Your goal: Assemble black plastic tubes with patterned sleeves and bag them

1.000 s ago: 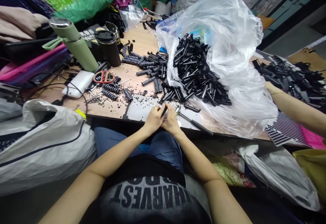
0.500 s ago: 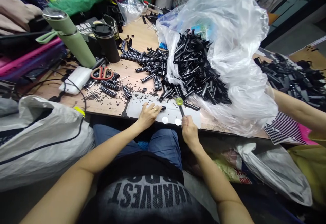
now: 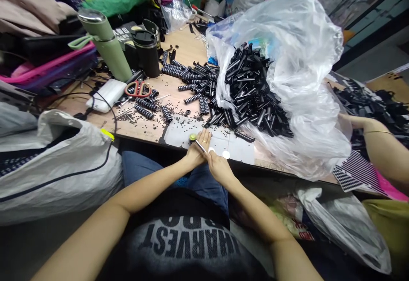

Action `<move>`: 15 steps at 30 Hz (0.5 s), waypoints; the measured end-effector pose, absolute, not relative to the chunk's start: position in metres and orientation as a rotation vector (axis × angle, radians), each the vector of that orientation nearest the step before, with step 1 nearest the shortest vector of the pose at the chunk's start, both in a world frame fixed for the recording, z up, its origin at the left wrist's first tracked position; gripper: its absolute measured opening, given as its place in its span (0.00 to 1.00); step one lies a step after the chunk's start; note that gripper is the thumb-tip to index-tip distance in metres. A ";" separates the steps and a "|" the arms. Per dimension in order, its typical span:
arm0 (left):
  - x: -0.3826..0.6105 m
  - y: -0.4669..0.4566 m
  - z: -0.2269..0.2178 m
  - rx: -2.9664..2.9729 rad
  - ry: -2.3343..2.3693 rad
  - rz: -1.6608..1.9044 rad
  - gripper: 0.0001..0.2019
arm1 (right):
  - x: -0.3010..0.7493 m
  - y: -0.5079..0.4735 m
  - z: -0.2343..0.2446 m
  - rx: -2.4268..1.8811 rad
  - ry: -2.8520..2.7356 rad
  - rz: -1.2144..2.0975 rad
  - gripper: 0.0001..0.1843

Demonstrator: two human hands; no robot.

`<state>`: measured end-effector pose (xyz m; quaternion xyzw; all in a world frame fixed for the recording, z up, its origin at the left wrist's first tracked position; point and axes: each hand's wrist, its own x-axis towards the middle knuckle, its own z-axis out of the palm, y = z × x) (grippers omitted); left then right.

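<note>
The right hand (image 3: 217, 168) pinches the thin tool (image 3: 200, 145), its head toward 10 o'clock. The left hand (image 3: 194, 155) curls beside it, hold unclear. The tool is light, stiff, perhaps slippery: grip the shaft's near end.

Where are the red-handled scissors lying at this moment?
In the head view, the red-handled scissors lie on the left part of the table, just right of the white case and in front of the black tumbler.
</note>
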<state>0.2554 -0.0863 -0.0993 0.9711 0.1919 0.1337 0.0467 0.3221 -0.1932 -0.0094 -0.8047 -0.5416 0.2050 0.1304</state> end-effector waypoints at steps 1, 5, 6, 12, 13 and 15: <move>0.257 -0.085 -0.099 2.953 0.574 0.417 0.27 | 0.323 -0.193 -0.012 -2.352 -1.578 0.640 0.18; 0.269 -0.073 -0.087 2.826 0.707 0.418 0.21 | 0.340 -0.202 -0.006 -2.275 -1.344 0.663 0.22; 0.267 -0.067 -0.079 2.788 0.779 0.430 0.21 | 0.347 -0.205 -0.004 -2.278 -1.277 0.630 0.23; 0.137 -0.013 0.013 2.547 1.559 1.119 0.19 | 0.405 -0.225 -0.021 -2.505 -1.070 0.436 0.22; 0.104 -0.007 0.030 2.411 1.825 1.246 0.17 | 0.414 -0.229 -0.027 -2.546 -1.082 0.403 0.21; 0.053 0.003 0.054 2.157 2.164 1.324 0.15 | 0.431 -0.237 -0.039 -2.636 -1.148 0.295 0.21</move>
